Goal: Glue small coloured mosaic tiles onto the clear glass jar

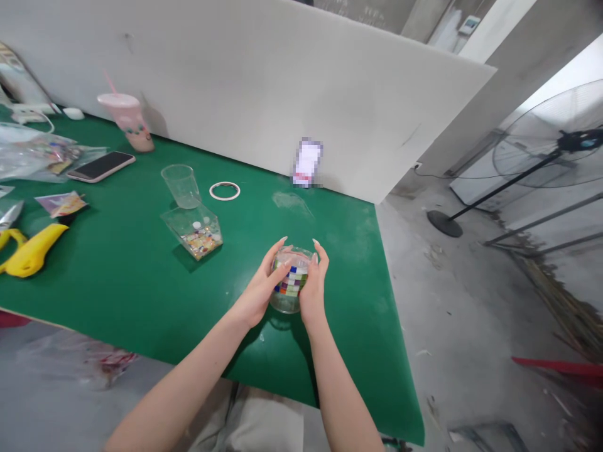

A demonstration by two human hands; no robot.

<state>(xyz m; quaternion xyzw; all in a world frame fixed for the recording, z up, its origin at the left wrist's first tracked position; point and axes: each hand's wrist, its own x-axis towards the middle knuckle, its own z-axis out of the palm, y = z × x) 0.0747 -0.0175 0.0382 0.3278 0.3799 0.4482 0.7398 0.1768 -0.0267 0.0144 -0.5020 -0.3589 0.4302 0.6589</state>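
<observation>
Between my two hands is a clear round glass cup (286,304) with a band of small coloured mosaic tiles around its side. My left hand (260,290) wraps its left side, thumb pressed across the tiles. My right hand (315,285) grips the opposite side with its fingers around the rim. The cup is over the green table (254,358) near its front edge; whether its base touches the surface I cannot tell. To the left lies a clear open container (202,240) with loose coloured tile pieces, beside a clear plastic cup (183,187).
A white ring (225,191) lies behind the cup. A blurred phone (308,163) leans on the white partition (264,81). Farther left are a dark phone (103,167), a pink drink cup (129,122), yellow-handled scissors (35,251) and plastic bags (32,150). A fan (560,147) stands right.
</observation>
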